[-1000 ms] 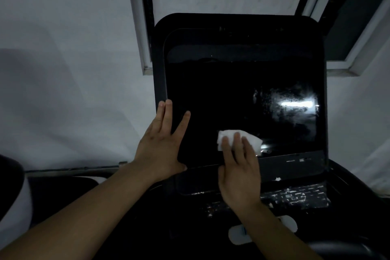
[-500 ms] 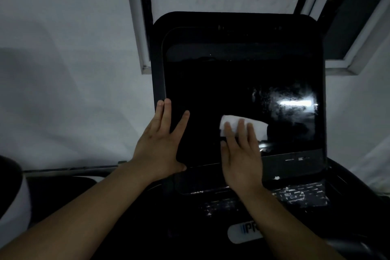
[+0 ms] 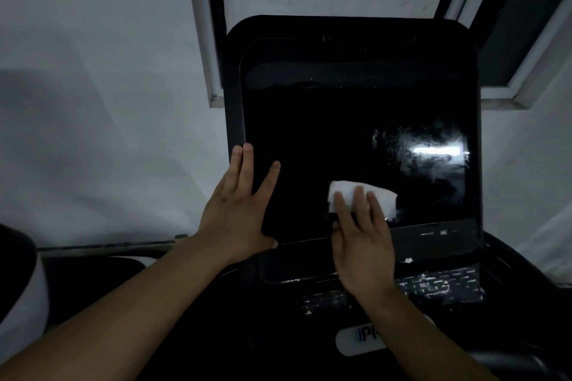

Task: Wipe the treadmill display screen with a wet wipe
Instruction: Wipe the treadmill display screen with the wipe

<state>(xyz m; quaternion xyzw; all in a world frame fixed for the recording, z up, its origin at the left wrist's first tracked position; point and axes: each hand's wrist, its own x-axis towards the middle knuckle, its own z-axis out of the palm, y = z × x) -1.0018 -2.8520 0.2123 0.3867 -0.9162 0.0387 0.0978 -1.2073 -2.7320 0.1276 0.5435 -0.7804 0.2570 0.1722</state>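
The treadmill's black display screen (image 3: 356,139) fills the middle of the view, tilted up toward me, with wet streaks and a light glare at its right. A folded white wet wipe (image 3: 383,198) lies flat on the lower part of the glass. My right hand (image 3: 362,241) presses on it with flat, spread fingers that cover its lower left part. My left hand (image 3: 238,210) rests flat on the screen's lower left edge, fingers apart, holding nothing.
Below the screen runs the dark console (image 3: 433,284) with worn white markings and a white logo badge (image 3: 359,342). A pale wall (image 3: 93,102) stands behind, with a window frame (image 3: 526,71) at the upper right. A white rounded object (image 3: 21,297) sits at the left edge.
My right hand slid the wipe up and to the right on the glass, then came back down slightly. The left hand kept its place on the screen's edge.
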